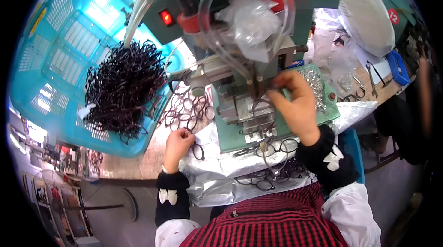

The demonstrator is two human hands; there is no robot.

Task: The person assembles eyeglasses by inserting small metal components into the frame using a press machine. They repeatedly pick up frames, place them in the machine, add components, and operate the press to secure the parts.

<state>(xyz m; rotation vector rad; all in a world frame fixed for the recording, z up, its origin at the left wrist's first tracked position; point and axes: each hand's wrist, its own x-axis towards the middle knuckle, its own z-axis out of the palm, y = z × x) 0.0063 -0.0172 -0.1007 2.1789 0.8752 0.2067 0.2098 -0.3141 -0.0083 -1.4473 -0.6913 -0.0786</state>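
A dark eyeglass frame [198,152] hangs from the pinched fingertips of my left hand [176,148], over the edge of a silver foil sheet. At the green bench press [240,141], my right hand [297,107] reaches in from the right, its thumb and forefinger closed on a dark eyeglass frame [263,104] under the press head. The rim of that frame rests over the metal fixture [251,111]. What exactly lies between those fingertips is partly hidden. Several finished-looking dark frames [286,145] lie on the press's front edge, just below the fixture.
To the left, a turquoise basket [69,69] holds a heap of dark eyeglass parts [124,85]. More loose frames [189,111] lie between basket and press. Small metal pieces [316,87] cover the press base's right side. Foil [217,184] drapes toward my lap, bearing frames. Pliers [372,81] lie farther right.
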